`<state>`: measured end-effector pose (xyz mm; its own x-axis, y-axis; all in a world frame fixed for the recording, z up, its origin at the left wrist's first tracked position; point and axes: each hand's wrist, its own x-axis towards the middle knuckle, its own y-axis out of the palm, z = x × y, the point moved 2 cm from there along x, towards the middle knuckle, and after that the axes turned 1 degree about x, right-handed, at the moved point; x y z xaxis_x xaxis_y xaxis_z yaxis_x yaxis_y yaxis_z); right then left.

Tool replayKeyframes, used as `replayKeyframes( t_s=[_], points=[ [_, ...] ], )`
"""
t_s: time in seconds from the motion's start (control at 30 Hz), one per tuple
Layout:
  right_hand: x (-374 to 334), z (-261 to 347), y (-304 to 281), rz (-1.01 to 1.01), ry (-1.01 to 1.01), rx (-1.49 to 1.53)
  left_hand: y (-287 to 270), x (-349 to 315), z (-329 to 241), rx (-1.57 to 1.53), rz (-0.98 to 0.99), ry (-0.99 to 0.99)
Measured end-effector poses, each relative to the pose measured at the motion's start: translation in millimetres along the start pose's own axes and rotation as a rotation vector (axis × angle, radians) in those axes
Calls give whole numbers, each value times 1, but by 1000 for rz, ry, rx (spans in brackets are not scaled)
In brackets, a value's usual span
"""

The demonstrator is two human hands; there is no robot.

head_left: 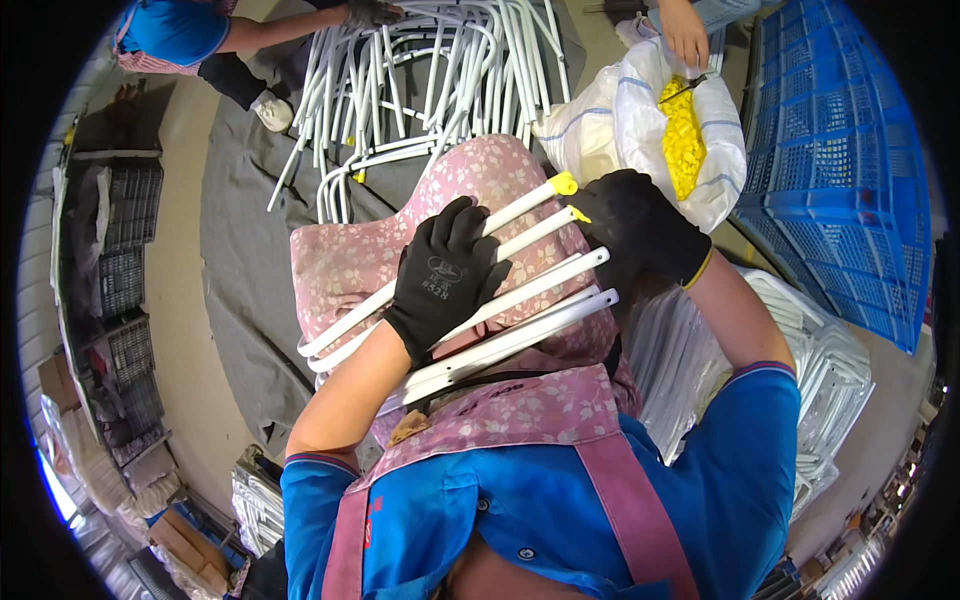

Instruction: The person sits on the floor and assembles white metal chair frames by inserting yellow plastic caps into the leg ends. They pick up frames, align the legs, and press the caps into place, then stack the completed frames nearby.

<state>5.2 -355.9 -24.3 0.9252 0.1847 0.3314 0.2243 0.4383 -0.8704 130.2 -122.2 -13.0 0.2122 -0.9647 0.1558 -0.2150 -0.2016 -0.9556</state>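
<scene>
Several white metal tubes point(535, 287) lie slanted across my lap, side by side. My left hand point(445, 270), in a black glove, is wrapped over them near their middle. A yellow plastic cap point(564, 184) sits on the end of the farthest tube, and a second yellow cap point(579, 214) is at the end of the tube beside it. The nearer tube ends are bare and show small holes. My right hand point(640, 225), also black-gloved, is beside the capped ends with its fingers curled; what they hold, if anything, is hidden.
A white woven sack point(722, 150) of yellow caps point(683, 145) stands ahead right, with another person's hand point(684, 35) above it. White tube frames point(440, 75) pile up ahead near a gloved co-worker point(180, 35). Blue crates point(830, 170) and wrapped frames point(800, 350) stand right.
</scene>
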Motion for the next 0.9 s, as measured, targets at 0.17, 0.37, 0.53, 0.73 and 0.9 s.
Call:
replayKeyframes(
  t_s=[0.17,0.37,0.53,0.73,0.9],
  points=[
    [-5,2,19,-53,-49,116,6,-1,-1,35,6,44],
    [-3,6,27,154,321,949,2,0,-1,-56,-24,-1],
    [7,-1,36,429,728,1678,-2,1,-5,-90,-40,28],
    [3,-3,65,394,778,1732,2,5,-12,-18,-70,93],
    [-2,6,77,215,938,1751,4,11,-14,80,-55,176]
  ],
)
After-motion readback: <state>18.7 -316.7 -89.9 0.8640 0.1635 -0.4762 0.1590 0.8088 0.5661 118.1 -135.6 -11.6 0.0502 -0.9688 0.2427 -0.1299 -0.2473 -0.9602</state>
